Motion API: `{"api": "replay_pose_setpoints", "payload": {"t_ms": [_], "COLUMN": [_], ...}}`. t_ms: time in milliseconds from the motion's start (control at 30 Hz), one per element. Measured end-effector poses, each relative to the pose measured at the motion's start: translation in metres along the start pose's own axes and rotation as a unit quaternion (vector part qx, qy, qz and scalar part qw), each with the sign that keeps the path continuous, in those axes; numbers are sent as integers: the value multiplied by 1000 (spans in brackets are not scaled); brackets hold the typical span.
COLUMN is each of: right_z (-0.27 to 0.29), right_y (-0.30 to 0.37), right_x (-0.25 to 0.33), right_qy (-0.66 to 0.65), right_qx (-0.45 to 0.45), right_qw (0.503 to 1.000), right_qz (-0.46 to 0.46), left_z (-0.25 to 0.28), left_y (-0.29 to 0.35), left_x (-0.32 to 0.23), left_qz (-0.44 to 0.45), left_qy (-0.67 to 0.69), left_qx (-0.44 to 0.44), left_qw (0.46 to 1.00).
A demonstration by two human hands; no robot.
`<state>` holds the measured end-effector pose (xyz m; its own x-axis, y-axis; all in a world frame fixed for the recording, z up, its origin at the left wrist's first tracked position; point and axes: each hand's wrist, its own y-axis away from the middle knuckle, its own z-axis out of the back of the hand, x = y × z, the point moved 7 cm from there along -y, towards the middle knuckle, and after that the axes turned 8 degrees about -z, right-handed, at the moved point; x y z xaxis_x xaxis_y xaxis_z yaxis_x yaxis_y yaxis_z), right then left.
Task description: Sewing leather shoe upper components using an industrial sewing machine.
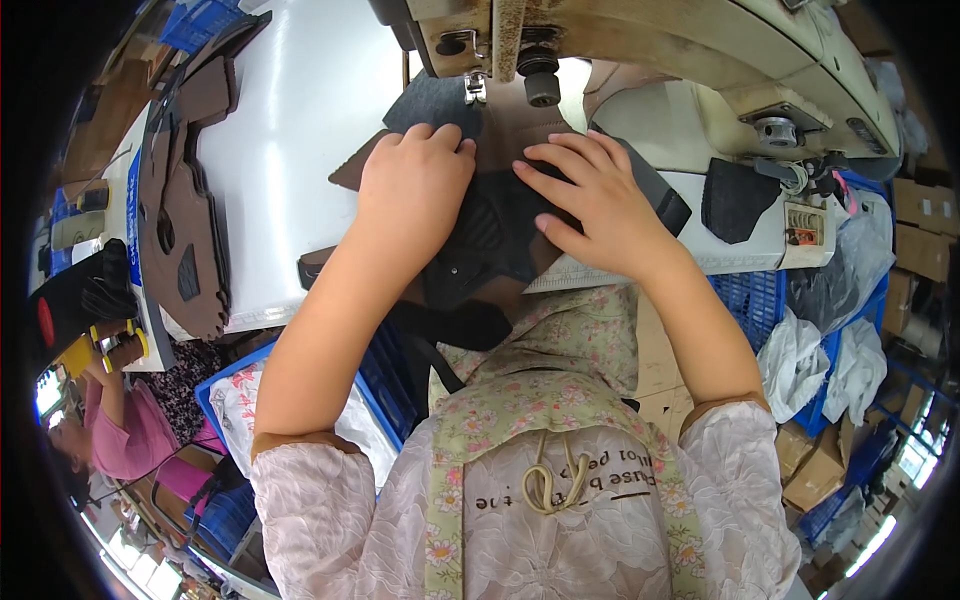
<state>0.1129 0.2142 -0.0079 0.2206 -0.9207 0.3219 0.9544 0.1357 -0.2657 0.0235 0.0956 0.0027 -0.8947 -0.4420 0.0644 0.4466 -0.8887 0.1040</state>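
White counter (285,190) below, the dark piece (470,240) lies under my left grip (415,185), curled on it with any pinch hidden, and my right grip (603,205), fanned loosely and clasping nothing, presumably to keep it flat toward the presser foot (475,92) just beyond them.

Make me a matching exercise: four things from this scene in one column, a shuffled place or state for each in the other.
Column one
1. Left hand
2. Presser foot
3. Brown cut pieces
4. Right hand

Column two
A. Lying at the left of the white table
B. Fingers spread over the dark workpiece
C. Silvery, beneath the sewing machine's arm
D. Fingers bent, back of the hand facing up

Right pairs: 1-D, 2-C, 3-A, 4-B
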Motion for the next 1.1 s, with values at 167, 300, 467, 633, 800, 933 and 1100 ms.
{"api": "replay_pose_setpoints", "payload": {"t_ms": [167, 300, 467, 633, 800, 933, 1100], "right_z": [-9, -17, -22, -24, -19, -19, -16], "right_y": [-1, -5, -10, -15, -19, -21, -25], "right_x": [2, 9, 12, 12, 13, 15, 8], "right_qy": [-21, -1, 12, 11, -5, 0, -14], "right_qx": [12, -8, -34, -50, -49, -66, -69], "right_qw": [1000, 999, 997, 995, 994, 990, 989], "right_qz": [-12, -46, -72, -87, -101, -128, -133], "left_z": [-5, -2, 0, 4, 4, 4, 4], "left_y": [7, 9, 7, 4, -3, -1, 1], "left_x": [4, 8, 16, 25, 50, 44, 33], "left_qz": [12, 2, -2, -10, -29, -48, -19], "left_qy": [32, 31, 20, 30, 141, 151, 127], "left_qx": [-40, -89, -135, -152, -40, -86, -101], "left_qw": [999, 996, 991, 988, 989, 984, 987]}}
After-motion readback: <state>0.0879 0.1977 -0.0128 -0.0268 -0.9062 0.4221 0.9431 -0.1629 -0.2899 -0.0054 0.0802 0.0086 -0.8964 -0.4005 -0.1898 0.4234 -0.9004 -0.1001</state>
